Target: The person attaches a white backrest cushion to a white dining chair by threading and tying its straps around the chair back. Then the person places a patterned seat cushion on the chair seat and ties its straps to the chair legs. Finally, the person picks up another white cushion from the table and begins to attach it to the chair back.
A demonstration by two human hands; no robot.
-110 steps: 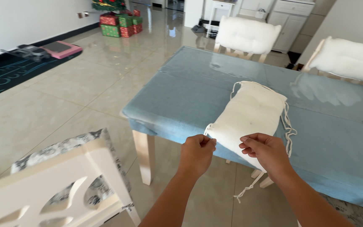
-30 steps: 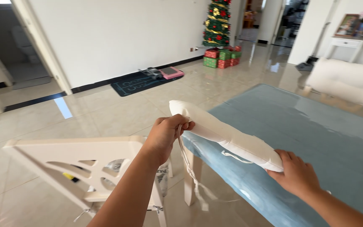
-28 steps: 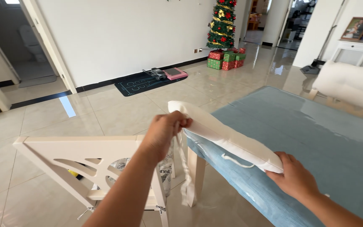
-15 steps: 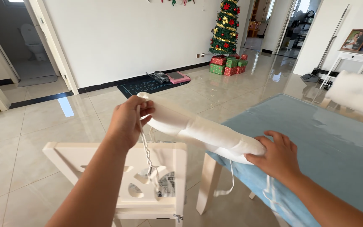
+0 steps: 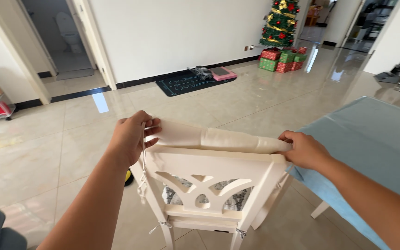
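Observation:
A cream padded chair cushion (image 5: 218, 138) with tie strings stretches between my two hands, just behind the top rail of a cream wooden chair (image 5: 211, 166). My left hand (image 5: 133, 136) grips the cushion's left end, with a string hanging down from it beside the chair back. My right hand (image 5: 304, 149) grips the cushion's right end at the chair's right corner. The chair seat below shows a patterned grey and white pad (image 5: 200, 196).
A table with a light blue cloth (image 5: 376, 148) stands at the right. A decorated green tree (image 5: 281, 22) with wrapped boxes (image 5: 281, 60) stands far back. A dark mat (image 5: 186, 84) with a pink scale lies by the white wall. An open doorway is at the far left.
Both hands have carried the cushion left, away from the blue table, and lowered it behind the chair's top rail. The view has turned left toward the chair.

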